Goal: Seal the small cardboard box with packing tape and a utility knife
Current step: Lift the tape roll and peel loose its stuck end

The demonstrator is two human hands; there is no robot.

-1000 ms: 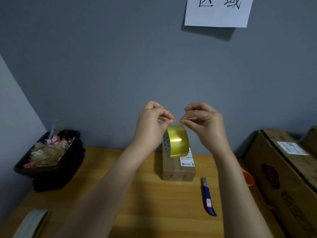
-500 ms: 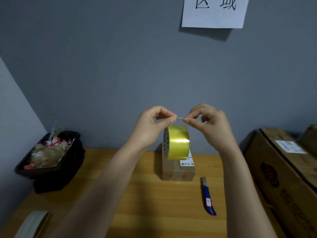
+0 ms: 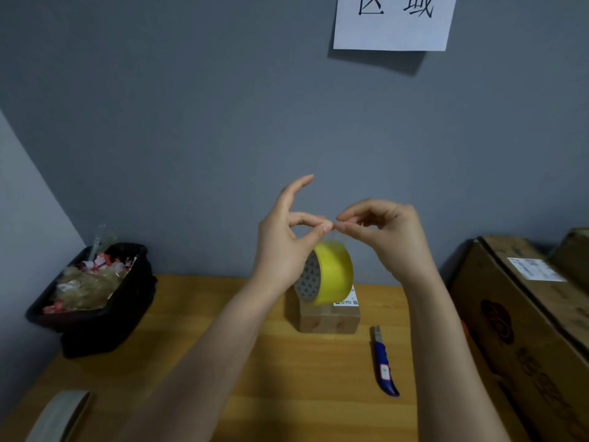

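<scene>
- Head view: the left hand [image 3: 282, 250] and the right hand [image 3: 387, 232] are raised side by side in front of the grey wall [image 3: 191, 122], fingertips meeting.
- The left thumb and a bent finger pinch together at the tip; the index finger points up, free. The right thumb and forefinger are pinched against the same spot, the other fingers curled.
- The roll of glossy yellow packing tape [image 3: 328, 277] hangs just below that pinch, with its grey patterned core facing left. The strip between roll and fingertips is too thin to make out.
- The small brown cardboard box [image 3: 328, 320] sits on the wooden table [image 3: 287, 378], behind and below the roll, with a white printed label on top at its right end.
- The blue-handled utility knife [image 3: 384, 362] lies flat on the table just right of the box, not touching it, blade end pointing away from the camera.
</scene>
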